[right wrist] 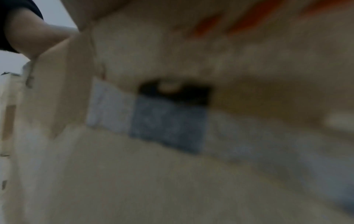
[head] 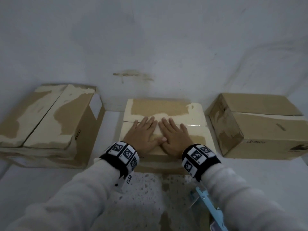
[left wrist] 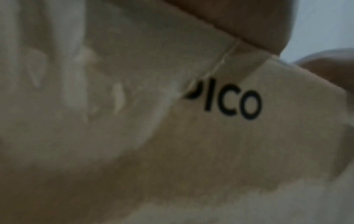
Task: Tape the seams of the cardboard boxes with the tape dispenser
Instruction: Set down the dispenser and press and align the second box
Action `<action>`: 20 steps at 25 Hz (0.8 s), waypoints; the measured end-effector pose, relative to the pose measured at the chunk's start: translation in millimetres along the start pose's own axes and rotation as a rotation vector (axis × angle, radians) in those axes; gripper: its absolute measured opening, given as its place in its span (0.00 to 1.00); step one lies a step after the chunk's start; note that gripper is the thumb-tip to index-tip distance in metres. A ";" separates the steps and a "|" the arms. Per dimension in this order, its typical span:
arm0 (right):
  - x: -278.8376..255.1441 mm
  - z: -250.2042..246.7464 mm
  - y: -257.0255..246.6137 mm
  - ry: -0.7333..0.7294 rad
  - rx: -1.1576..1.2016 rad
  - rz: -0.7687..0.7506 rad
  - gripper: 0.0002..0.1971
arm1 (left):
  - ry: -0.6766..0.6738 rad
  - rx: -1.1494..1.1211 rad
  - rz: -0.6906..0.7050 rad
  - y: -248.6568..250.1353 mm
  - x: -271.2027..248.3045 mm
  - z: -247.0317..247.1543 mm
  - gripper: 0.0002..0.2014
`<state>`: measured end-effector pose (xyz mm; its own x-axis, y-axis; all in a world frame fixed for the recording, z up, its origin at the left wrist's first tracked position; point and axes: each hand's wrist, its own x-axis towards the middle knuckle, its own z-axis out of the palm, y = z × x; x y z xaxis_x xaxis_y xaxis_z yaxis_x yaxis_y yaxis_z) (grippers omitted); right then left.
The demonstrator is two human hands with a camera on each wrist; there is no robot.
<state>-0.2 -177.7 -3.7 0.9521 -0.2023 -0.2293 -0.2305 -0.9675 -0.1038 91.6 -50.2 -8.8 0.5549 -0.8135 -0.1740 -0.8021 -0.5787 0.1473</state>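
Three worn cardboard boxes stand in a row against a white wall. On the middle box both hands lie flat, side by side, fingers straight over its centre seam, where a shiny strip of tape shows to the right. My left hand and right hand press the near flap, thumbs touching. A light blue tape dispenser lies low on the floor under my right forearm. The left wrist view shows the box's front face with PICO lettering; the right wrist view shows blurred cardboard.
The left box has an untaped diagonal seam and torn paper patches. The right box also shows a seam across its top. Speckled floor lies in front of the boxes, with gaps between them.
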 end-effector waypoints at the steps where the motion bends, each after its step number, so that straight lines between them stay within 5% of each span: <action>1: -1.9 1.9 5.0 0.005 -0.013 0.006 0.48 | -0.016 0.004 0.005 -2.5 -1.1 0.8 0.48; 5: -21.8 3.2 41.4 0.056 0.039 0.149 0.51 | 0.020 -0.054 -0.112 -29.3 -13.0 4.3 0.57; 10: -33.4 3.4 58.9 0.092 0.104 0.235 0.47 | 0.105 -0.357 -0.217 -43.6 -26.7 6.6 0.41; 12: -35.3 0.3 57.3 0.144 0.177 0.197 0.50 | 0.100 -0.395 -0.211 -44.4 -25.9 4.7 0.47; 15: -47.6 -1.2 56.7 0.128 0.121 0.029 0.60 | 0.022 -0.143 -0.205 -41.3 -28.1 2.5 0.67; 20: -45.8 4.7 67.5 0.027 -0.031 -0.032 0.63 | -0.083 0.014 -0.043 -31.3 -22.1 3.8 0.71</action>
<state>-60.3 -233.1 -4.8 0.9641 -0.1743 -0.2004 -0.1936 -0.9777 -0.0811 103.6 -13.9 -13.3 0.5697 -0.7798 -0.2597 -0.7811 -0.6120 0.1242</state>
